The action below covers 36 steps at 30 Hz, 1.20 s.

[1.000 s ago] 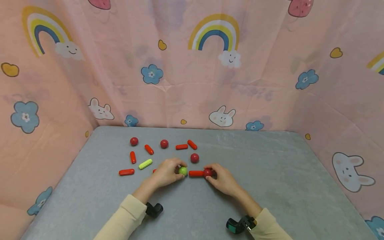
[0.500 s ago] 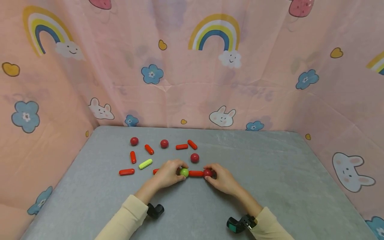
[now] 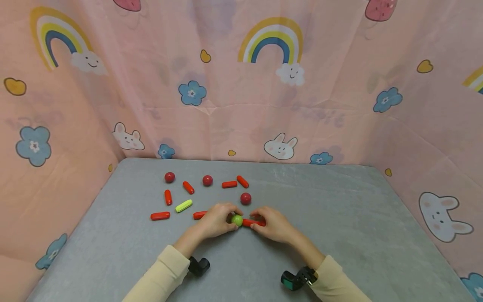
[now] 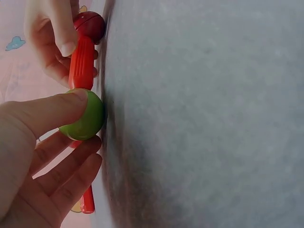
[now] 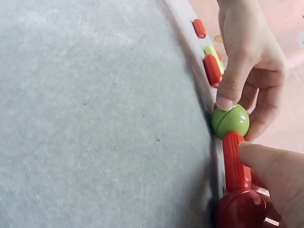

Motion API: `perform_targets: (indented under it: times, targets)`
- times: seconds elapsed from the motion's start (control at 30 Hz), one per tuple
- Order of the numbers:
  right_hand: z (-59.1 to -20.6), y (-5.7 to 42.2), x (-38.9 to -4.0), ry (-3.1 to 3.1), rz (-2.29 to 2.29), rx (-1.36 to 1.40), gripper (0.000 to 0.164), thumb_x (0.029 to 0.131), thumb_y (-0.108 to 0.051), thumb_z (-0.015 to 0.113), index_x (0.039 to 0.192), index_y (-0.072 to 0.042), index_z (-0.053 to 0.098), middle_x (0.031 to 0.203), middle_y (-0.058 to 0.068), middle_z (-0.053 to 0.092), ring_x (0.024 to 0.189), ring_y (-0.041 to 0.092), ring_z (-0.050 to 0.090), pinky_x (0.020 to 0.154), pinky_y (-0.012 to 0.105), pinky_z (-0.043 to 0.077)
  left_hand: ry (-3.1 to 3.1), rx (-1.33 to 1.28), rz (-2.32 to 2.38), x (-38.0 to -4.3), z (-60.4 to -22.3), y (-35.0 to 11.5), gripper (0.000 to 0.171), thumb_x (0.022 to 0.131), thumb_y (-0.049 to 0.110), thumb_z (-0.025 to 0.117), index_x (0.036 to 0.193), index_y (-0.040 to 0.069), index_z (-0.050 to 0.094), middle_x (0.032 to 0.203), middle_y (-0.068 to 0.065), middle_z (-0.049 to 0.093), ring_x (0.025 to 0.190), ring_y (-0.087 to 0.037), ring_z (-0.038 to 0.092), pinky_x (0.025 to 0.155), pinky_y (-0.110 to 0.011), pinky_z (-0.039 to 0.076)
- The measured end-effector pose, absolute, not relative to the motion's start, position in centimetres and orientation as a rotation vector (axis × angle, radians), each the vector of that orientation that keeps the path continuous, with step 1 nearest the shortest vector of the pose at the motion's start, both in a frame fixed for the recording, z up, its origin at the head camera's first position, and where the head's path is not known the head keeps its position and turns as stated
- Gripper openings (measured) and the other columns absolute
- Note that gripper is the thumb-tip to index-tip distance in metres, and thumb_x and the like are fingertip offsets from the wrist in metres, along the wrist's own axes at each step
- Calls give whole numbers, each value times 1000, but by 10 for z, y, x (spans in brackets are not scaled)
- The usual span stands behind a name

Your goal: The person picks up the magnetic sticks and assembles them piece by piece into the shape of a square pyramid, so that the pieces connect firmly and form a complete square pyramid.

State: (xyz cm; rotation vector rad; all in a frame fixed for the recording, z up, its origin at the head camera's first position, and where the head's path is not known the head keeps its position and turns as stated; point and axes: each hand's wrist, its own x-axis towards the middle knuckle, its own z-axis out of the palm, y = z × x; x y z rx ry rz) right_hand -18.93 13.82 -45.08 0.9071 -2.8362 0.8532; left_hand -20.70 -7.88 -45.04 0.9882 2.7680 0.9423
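Grip has shifted: the right hand [image 3: 274,226], lately on the dark red ball [image 5: 241,211], now pinches the grooved red rod [image 5: 234,164] touching it. The left hand [image 3: 219,220] pinches the green ball [image 3: 237,220] against the rod's other end, seemingly lining up three pieces over the grey tabletop [image 3: 358,218].

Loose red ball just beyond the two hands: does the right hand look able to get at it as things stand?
Probably yes, but only after letting go: the right hand grips a red stick. In the head view, nothing seems to stand between the hand and that red ball.
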Motion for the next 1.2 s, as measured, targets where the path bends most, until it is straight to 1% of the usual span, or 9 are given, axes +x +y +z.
perform_targets:
  times: [0.17, 0.27, 0.47, 0.73, 0.87, 1.03, 1.2]
  targets:
    - [-451, 135, -189, -2866, 806, 913, 19, 82, -18, 68, 98, -8, 65, 81, -2, 58, 71, 10, 51, 63, 24, 42, 2749, 1010, 942, -206, -449, -77, 30, 76, 13, 74, 105, 11, 66, 97, 2, 63, 81, -10, 56, 71, -22, 47]
    - [-450, 132, -188, -2873, 800, 918, 17, 82, -19, 68, 97, -10, 66, 78, -5, 56, 68, 7, 49, 61, 22, 41, 2739, 1021, 943, -205, -448, -76, 30, 77, 13, 74, 105, 11, 66, 98, 2, 63, 82, -10, 56, 72, -22, 47]
    - [-449, 131, -186, -2880, 801, 929, 13, 83, -17, 67, 95, -12, 66, 78, -6, 57, 67, 5, 49, 59, 21, 40, 2738, 1022, 928, -205, -447, -74, 30, 77, 12, 74, 105, 11, 66, 99, 2, 63, 83, -10, 57, 74, -23, 48]
    - [-451, 133, -186, -2872, 818, 912, 11, 83, -16, 66, 94, -11, 66, 75, -5, 55, 65, 6, 48, 58, 20, 39, 2713, 964, 955, -208, -445, -74, 29, 77, 11, 73, 106, 13, 66, 100, 2, 64, 85, -10, 60, 74, -23, 49]
    - [-451, 136, -185, -2890, 825, 840, 12, 83, -15, 66, 93, -9, 66, 73, -6, 55, 63, 7, 47, 56, 20, 38, 2719, 927, 976, -209, -442, -78, 30, 78, 9, 71, 106, 15, 66, 103, 2, 64, 89, -12, 61, 76, -25, 50]
    - [-451, 141, -185, -2939, 825, 708, 10, 82, -15, 67, 91, -10, 65, 70, -6, 53, 61, 6, 45, 54, 20, 37, 2751, 899, 996, -210, -439, -91, 32, 79, 10, 70, 110, 13, 65, 108, 1, 64, 95, -16, 60, 80, -31, 50]
    - [-451, 147, -185, -2984, 880, 550, 10, 83, -15, 67, 90, -9, 64, 64, -5, 48, 55, 7, 41, 49, 21, 33, 2824, 782, 1029, -210, -437, -108, 34, 77, 10, 72, 110, 12, 65, 107, 0, 63, 98, -20, 58, 80, -34, 50]
